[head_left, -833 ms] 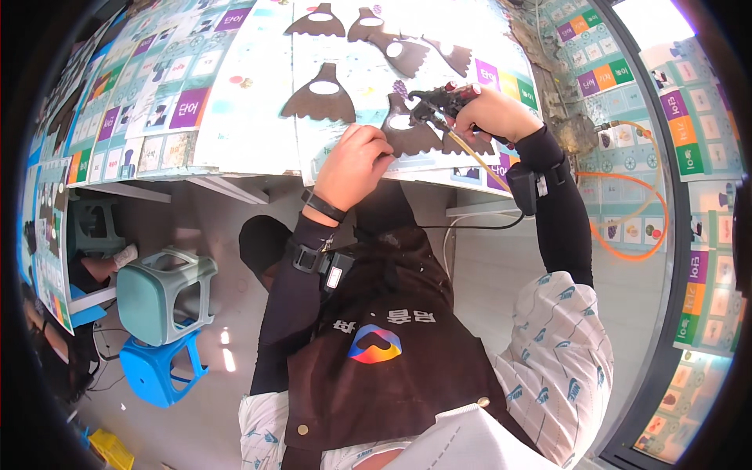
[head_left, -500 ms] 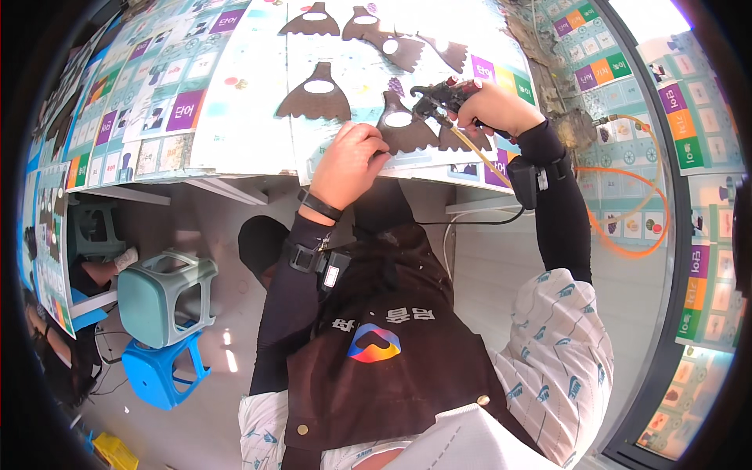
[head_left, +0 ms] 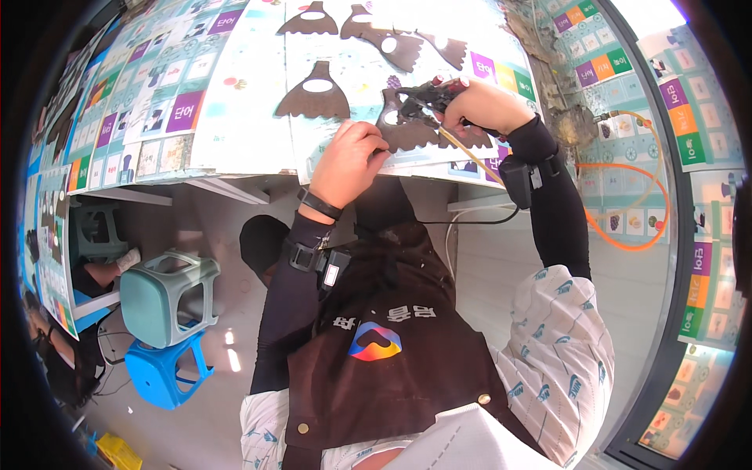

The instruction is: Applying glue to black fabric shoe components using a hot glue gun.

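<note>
My right hand [head_left: 487, 110] grips a black spray gun [head_left: 429, 100] with red knobs, and a yellowish hose [head_left: 468, 153] trails from it. The gun's front end is over a dark brown cut piece [head_left: 411, 139] with an oval hole and a scalloped edge, partly hiding it. At that piece's lower left corner, my left hand [head_left: 348, 163] has its fingertips pinched together on the edge. Just above the left hand lies a similar piece [head_left: 313, 100], flat on the table. Another dark piece [head_left: 472, 141] shows partly beneath the right hand and hose.
Several more brown pieces [head_left: 309, 22] lie farther back on the paper-covered table [head_left: 243, 141]. An orange hose [head_left: 623, 247] loops at the right beside a metal fitting [head_left: 578, 128]. Green [head_left: 153, 305] and blue stools [head_left: 160, 368] stand at lower left. Another person's leg [head_left: 106, 276] shows at left.
My right hand has shifted slightly left with the spray gun, bringing its front end farther over the piece. My left hand stays at the same corner.
</note>
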Demonstrator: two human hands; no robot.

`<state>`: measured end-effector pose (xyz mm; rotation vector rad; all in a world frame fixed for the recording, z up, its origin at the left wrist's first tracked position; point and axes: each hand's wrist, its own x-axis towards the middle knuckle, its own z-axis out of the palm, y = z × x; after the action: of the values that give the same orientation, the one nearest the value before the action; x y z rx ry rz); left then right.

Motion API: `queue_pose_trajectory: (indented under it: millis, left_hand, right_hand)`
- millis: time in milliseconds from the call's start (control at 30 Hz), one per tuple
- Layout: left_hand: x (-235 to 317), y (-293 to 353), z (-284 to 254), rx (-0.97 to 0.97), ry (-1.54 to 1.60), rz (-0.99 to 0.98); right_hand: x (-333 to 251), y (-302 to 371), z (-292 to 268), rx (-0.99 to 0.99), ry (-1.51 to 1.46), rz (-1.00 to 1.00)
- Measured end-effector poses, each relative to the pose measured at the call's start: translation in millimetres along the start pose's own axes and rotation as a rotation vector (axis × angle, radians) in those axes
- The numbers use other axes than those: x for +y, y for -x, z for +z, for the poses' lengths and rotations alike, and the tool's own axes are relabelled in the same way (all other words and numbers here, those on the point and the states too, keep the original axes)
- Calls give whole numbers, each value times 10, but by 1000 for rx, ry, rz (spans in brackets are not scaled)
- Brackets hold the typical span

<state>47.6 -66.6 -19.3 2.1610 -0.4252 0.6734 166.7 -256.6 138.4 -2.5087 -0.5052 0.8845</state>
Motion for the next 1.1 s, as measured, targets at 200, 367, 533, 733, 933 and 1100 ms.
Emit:
queue_pose_trajectory:
  millis: [200, 367, 533, 733, 933, 1100]
  left_hand:
    - [8, -37, -31, -10, -8, -6]
    - [-4, -35, -24, -7, -12, -9]
    - [25, -17, -35, -5, -26, -13]
    - [27, -6, -30, -5, -22, -23]
    - [24, -22, -23, 5, -12, -2]
    - [32, -20, -40, -1, -11, -2]
  right_hand:
    - [-36, -27, -15, -25, -61, -6]
    - [147, 29, -103, -25, -88, 1]
    - [263, 14, -117, 93, -52, 19]
    - [185, -118, -77, 21, 0, -78]
    - [104, -51, -141, 50, -55, 20]
    - [234, -103, -106, 119, -151, 14]
